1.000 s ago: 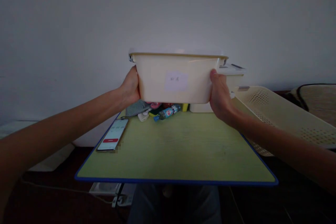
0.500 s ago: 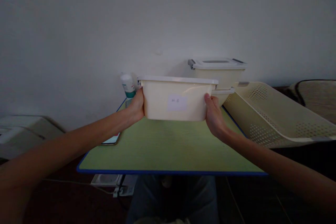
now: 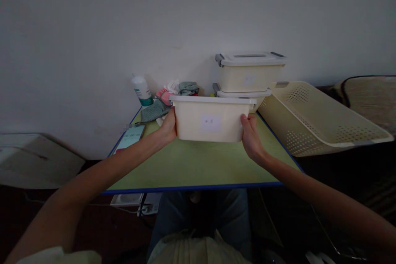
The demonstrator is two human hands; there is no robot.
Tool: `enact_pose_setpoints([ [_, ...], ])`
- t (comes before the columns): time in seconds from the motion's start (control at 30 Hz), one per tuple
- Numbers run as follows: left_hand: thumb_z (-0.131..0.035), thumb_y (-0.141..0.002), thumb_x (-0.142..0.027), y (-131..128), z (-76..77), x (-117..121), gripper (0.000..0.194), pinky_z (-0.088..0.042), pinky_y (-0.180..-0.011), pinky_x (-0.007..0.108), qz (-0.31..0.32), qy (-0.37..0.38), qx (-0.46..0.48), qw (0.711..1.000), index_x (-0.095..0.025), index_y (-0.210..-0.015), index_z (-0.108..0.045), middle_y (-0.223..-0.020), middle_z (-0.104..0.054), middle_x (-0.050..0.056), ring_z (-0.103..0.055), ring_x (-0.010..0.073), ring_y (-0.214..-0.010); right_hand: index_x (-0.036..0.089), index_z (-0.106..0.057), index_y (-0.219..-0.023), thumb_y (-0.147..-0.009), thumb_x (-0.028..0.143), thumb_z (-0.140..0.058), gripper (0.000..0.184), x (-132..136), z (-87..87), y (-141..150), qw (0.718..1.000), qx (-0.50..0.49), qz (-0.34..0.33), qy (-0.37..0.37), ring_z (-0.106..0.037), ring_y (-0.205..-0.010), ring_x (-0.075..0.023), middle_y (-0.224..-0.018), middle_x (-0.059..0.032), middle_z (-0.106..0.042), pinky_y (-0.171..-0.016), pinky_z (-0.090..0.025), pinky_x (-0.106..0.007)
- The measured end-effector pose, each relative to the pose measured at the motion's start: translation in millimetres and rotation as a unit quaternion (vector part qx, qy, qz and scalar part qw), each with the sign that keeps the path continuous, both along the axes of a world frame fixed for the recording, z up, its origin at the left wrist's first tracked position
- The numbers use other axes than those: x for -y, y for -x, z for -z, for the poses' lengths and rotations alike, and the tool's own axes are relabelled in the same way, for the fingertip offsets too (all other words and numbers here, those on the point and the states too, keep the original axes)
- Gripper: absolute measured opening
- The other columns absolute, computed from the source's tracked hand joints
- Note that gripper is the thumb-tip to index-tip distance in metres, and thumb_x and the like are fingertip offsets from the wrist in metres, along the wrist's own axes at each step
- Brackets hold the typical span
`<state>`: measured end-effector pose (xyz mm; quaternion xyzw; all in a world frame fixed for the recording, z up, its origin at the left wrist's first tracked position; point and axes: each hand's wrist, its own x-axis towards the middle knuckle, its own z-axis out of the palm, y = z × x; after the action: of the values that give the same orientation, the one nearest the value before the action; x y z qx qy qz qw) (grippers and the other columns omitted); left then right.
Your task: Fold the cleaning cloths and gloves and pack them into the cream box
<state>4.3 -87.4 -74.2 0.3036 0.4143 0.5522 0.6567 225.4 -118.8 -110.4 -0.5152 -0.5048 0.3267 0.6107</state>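
At the far left, beside the counter (image 3: 201, 169), sits a pale boxy object (image 3: 37, 165). A phone (image 3: 135, 133) lies face up along the counter's left edge, probably put there so its screen can be glanced at without crowding the middle. Beyond it, against the wall, stands a white bottle (image 3: 142, 90) with a green band. Just right of the bottle, a grey cloth (image 3: 154, 111) and a pink cloth (image 3: 162, 97) lie bunched together, partly hidden.

The left hand (image 3: 169, 126) is closed on the left end of a cream box (image 3: 192, 119) with a pale lid, held centrally, in front of the cloths. Whether its base touches the counter cannot be told. Its label (image 3: 210, 123) faces near, the writing too small to read. The right hand (image 3: 251, 136) grips the opposite end, thumb on the near wall; holding both ends likely keeps the box level.

Behind and to the right, an upper box (image 3: 232, 78) rests on the lid of a lower box (image 3: 243, 93), presumably stacked to save room. Farther right is a large perforated basket (image 3: 309, 119), its open side up, beside the counter.
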Motion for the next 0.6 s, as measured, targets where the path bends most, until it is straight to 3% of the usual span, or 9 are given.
enact_pose_setpoints([
  [0.3,-0.037,-0.086,-0.037,-28,62.6,-13,0.031,-0.050,-0.087,0.034,-0.070,-0.035,0.007,0.997,-0.019,-0.074,-0.059,-0.073,-0.071,0.002,-0.066,0.0189,-0.091,0.024,-0.037,-0.094,-0.075,0.068,-0.042,0.048,-2,51.5,-31,0.998,0.051,-0.001,-0.038,-0.049,-0.102,-0.0246,-0.103,-0.0075,-0.048,-0.091,-0.043,-0.046],
  [0.6,-0.047,-0.081,-0.040,-32,99.6,-20,0.024,-0.041,-0.099,0.034,-0.097,-0.081,0.029,0.992,-0.022,-0.086,-0.062,-0.092,-0.072,0.000,-0.059,0.0195,-0.108,0.027,-0.035,-0.128,-0.077,0.062,-0.051,0.065,11,51.2,-58,0.986,0.106,-0.117,-0.047,-0.041,-0.125,-0.0242,-0.132,-0.0091,-0.045,-0.108,-0.031,-0.044],
])
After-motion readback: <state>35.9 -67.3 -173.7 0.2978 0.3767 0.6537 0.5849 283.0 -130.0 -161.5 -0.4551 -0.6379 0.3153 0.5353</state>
